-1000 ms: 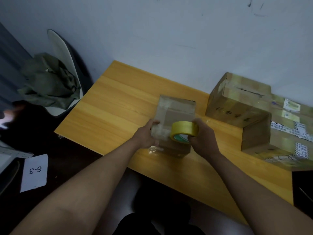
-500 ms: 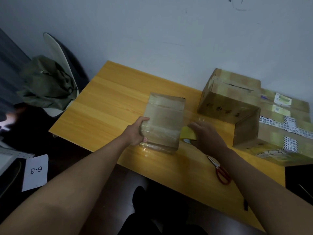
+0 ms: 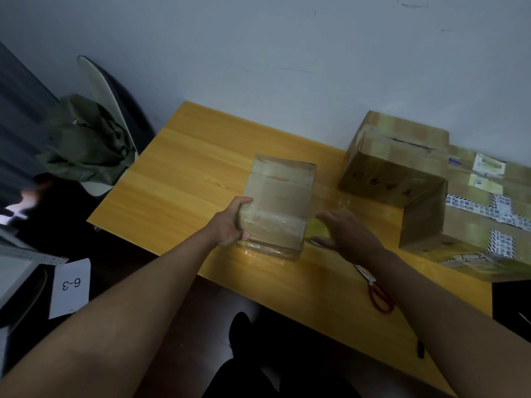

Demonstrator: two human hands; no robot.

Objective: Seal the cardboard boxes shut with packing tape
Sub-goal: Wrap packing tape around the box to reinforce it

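Note:
A small cardboard box (image 3: 280,196), wrapped in glossy clear tape, stands on the yellow wooden table (image 3: 184,182). My left hand (image 3: 230,225) grips its near left corner, thumb on top. My right hand (image 3: 347,234) is just right of the box, fingers stretched out fairly straight. The yellow tape roll (image 3: 316,229) lies blurred on the table between that hand's thumb and forefinger, against the box's right side. Whether the fingers touch the roll is unclear.
Red-handled scissors (image 3: 379,297) lie on the table under my right forearm. Two larger boxes stand at the back right: a brown one (image 3: 393,162) and a labelled one (image 3: 471,219). A chair with green cloth (image 3: 86,145) is left of the table, beside a "6-3" card (image 3: 70,285).
My right hand brought the tape roll down from the box's top to the table beside it, and its fingers have now spread out. My left hand shifted along the box's left corner.

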